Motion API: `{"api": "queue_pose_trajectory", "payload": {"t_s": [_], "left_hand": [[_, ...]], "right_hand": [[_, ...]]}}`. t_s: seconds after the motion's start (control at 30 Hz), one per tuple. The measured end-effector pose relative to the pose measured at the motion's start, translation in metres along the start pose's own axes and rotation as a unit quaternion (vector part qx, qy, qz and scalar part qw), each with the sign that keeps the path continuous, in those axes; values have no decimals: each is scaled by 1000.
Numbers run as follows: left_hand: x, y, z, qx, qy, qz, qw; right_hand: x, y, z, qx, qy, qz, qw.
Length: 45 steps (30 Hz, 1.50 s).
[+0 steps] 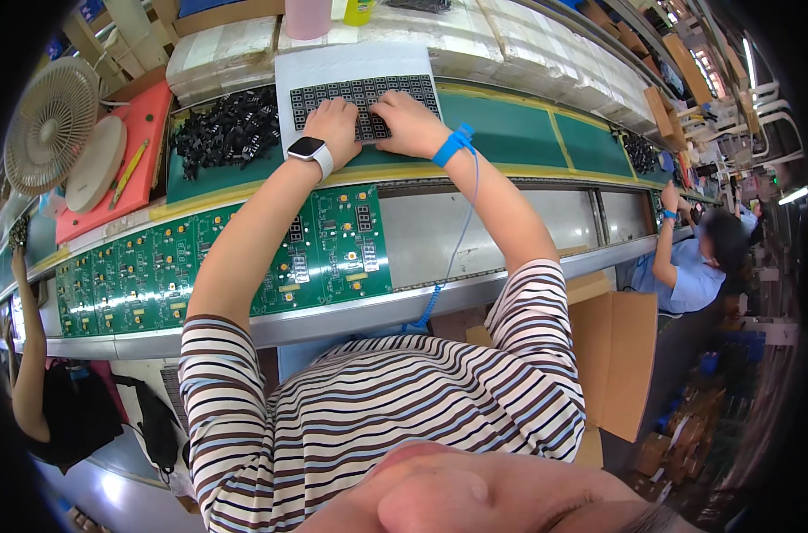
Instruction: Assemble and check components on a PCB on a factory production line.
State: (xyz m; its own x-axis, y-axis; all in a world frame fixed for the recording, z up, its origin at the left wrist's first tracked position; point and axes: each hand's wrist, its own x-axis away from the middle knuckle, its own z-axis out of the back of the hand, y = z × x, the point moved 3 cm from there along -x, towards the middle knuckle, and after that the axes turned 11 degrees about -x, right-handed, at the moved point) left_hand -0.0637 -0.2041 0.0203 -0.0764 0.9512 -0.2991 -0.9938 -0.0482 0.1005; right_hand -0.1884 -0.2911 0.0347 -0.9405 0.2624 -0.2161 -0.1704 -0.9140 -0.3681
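Note:
Many black seven-segment displays (413,86) stand in tight rows on a white foam sheet (351,59) on the far side of the line. My left hand (333,127) bends its fingers over the middle of the rows, a smartwatch with a white band on its wrist. Close beside it, my right hand (410,123) touches the same rows with thumb and fingers curled, wearing a blue wrist strap (455,145) with a coiled cord. What is between the fingertips of either hand is hidden. Below my forearms, green circuit boards (333,253) with some displays fitted lie on the rail.
Left of the foam sheet is a heap of black parts (226,133). Further left stand a white fan (51,124) and a red board with yellow tweezers (130,173). White foam blocks (448,40) line the back. Co-workers sit at both sides; an open carton (613,355) stands by my right.

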Motion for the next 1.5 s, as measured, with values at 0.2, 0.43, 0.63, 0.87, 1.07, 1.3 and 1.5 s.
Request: {"api": "queue_pose_trajectory", "payload": {"t_s": [0.2,0.43,0.63,0.87,1.07,1.3,1.5], "left_hand": [[-8,-2,-2,-21,-20,-6,1000],[-12,-3,-1,-29,-42,-12,999],[-13,-6,1,9,-28,-50,998],[-8,-14,11,94,-8,-82,992],[30,-23,47,193,74,-64,976],[92,-62,88,137,55,-17,989],[163,-104,115,148,89,58,983]], "right_hand": [[10,16,-1,43,7,-28,999],[-7,18,4,32,-77,-93,992],[-4,16,6,31,-43,-65,996],[1,7,18,-20,-48,-48,998],[4,-47,34,-92,-24,-43,995],[-25,-118,9,-109,37,87,989],[-55,-175,-29,-159,19,101,982]]}}
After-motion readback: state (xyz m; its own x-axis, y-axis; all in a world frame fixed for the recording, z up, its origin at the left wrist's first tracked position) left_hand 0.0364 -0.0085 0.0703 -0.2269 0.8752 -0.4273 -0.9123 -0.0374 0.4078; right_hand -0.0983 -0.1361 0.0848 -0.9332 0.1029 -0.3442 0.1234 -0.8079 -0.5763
